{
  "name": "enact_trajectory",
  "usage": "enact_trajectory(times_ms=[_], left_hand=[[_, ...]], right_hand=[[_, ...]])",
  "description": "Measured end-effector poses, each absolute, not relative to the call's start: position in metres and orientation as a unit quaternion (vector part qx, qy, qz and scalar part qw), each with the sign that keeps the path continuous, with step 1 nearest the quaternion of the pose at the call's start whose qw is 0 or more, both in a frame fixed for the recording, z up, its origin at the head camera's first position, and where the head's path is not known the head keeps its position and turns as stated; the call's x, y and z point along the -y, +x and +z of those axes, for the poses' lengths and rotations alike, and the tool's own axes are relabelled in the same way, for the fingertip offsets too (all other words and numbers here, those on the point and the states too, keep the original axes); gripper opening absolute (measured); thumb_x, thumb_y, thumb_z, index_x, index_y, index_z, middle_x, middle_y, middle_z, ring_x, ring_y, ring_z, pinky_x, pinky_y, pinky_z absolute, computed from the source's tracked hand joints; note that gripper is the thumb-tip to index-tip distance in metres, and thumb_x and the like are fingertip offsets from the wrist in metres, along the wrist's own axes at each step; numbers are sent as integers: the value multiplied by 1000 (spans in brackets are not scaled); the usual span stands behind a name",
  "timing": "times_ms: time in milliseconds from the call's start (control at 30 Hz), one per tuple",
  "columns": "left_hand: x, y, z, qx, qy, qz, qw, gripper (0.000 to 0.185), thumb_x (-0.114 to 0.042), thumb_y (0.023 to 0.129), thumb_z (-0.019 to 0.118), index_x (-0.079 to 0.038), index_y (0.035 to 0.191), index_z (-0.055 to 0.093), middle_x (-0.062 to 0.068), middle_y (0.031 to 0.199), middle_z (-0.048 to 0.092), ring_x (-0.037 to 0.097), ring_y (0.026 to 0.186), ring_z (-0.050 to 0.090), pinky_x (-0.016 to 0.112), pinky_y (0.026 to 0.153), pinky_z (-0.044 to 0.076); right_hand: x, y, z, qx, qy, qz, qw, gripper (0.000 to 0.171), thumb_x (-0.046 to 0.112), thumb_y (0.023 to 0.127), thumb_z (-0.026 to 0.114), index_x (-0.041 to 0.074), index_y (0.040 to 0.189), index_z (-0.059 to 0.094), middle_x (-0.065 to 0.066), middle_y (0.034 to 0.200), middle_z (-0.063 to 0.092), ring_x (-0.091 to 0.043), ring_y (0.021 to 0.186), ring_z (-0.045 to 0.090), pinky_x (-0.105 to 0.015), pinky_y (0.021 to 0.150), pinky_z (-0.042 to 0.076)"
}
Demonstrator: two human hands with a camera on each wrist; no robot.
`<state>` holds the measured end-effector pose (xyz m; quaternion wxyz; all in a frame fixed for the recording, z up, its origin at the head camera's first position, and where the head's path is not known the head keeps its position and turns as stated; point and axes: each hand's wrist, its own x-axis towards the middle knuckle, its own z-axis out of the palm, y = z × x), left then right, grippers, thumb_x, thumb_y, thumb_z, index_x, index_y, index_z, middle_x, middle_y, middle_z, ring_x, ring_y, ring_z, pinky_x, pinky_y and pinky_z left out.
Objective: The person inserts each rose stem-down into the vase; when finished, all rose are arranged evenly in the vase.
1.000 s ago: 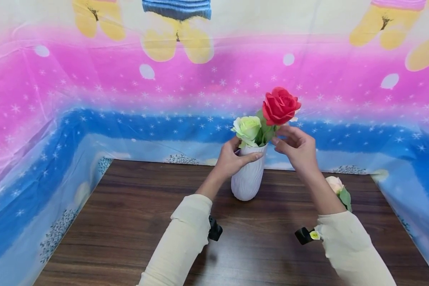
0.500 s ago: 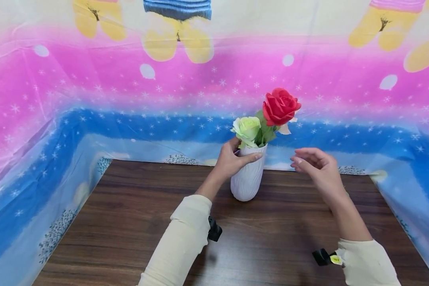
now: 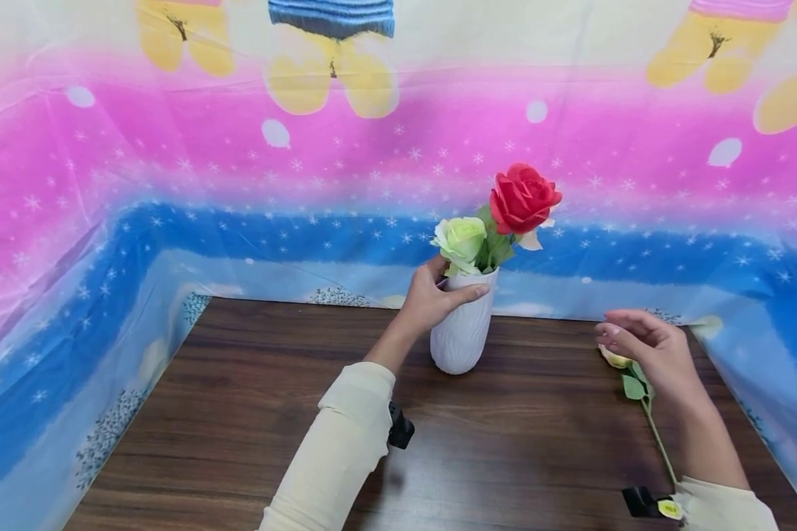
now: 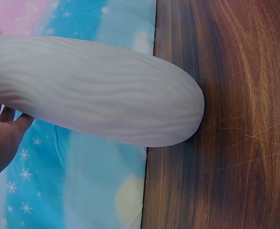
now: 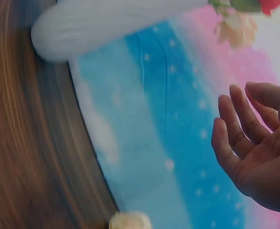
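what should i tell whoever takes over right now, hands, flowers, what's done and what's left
Left hand grips the neck of the white vase, which stands upright on the table.
Right hand is open, holds nothing, and hovers over the cream rose lying at the table's right side.
Done: red rose and green rose are in the vase.
Left: the cream rose, not yet gripped, likely goes in the vase too.

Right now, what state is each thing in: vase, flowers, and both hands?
White vase: upright on the table, gripped near its neck.
Red rose: standing in the vase.
Pale green rose: standing in the vase.
Cream rose: lying flat on the table.
Left hand: holds the vase.
Right hand: open, over the cream rose.
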<state>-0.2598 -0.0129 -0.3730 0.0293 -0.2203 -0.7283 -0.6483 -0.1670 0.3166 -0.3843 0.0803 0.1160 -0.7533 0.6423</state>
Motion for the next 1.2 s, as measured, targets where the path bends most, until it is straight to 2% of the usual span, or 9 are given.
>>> enact_trajectory(times_ms=[200, 600, 733, 867, 967, 1100, 1200], left_hand=[[12, -259, -373, 731, -224, -644, 27, 60, -15, 89, 79, -13, 143, 54, 9, 142, 62, 26, 128, 62, 43, 105, 54], [12, -260, -370, 735, -219, -642, 28, 61, -17, 89, 79, -13, 144, 53, 9, 143, 61, 26, 129, 62, 45, 107, 53], [12, -260, -369, 734, -214, -644, 25, 60, -17, 89, 80, -13, 143, 54, 9, 142, 61, 26, 129, 62, 46, 108, 52], [11, -261, -369, 732, -213, -646, 21, 60, -17, 89, 80, -12, 142, 54, 9, 142, 61, 26, 130, 61, 46, 109, 51], [11, -261, -369, 732, -214, -646, 20, 60, -17, 89, 79, -12, 142, 54, 9, 142, 61, 26, 129, 61, 46, 108, 52], [12, -261, -369, 733, -216, -645, 22, 60, -17, 89, 79, -12, 143, 53, 9, 142, 61, 27, 128, 62, 45, 106, 53], [12, -261, -369, 732, -217, -646, 23, 61, -16, 89, 79, -13, 143, 53, 9, 142, 61, 27, 127, 63, 44, 105, 54]], right_hand=[[-358, -164, -403, 722, 86, 682, 74, 27, 1, 101, 59, 18, 118, 70, 13, 102, 78, -1, 88, 75, -15, 75, 59], [-413, -157, -438, 739, 7, 672, 52, 27, 6, 102, 60, 30, 110, 71, 19, 94, 78, 1, 80, 74, -16, 67, 59], [-426, -154, -449, 769, -29, 638, 9, 29, 10, 103, 59, 37, 104, 71, 22, 90, 76, 2, 79, 73, -18, 65, 59], [-441, -152, -462, 815, -71, 572, -60, 23, 19, 105, 57, 40, 101, 68, 27, 89, 72, 4, 81, 71, -21, 69, 60], [-449, -153, -470, 837, -94, 525, -121, 17, 23, 106, 55, 24, 116, 68, 28, 92, 69, 3, 84, 69, -25, 77, 61], [-452, -158, -478, 847, -116, 483, -189, 41, 24, 106, 54, -7, 134, 57, 18, 101, 70, 0, 87, 68, -30, 83, 61], [-449, -162, -485, 849, -132, 465, -215, 44, 22, 104, 57, -13, 132, 56, 11, 99, 71, -3, 86, 67, -31, 81, 61]])
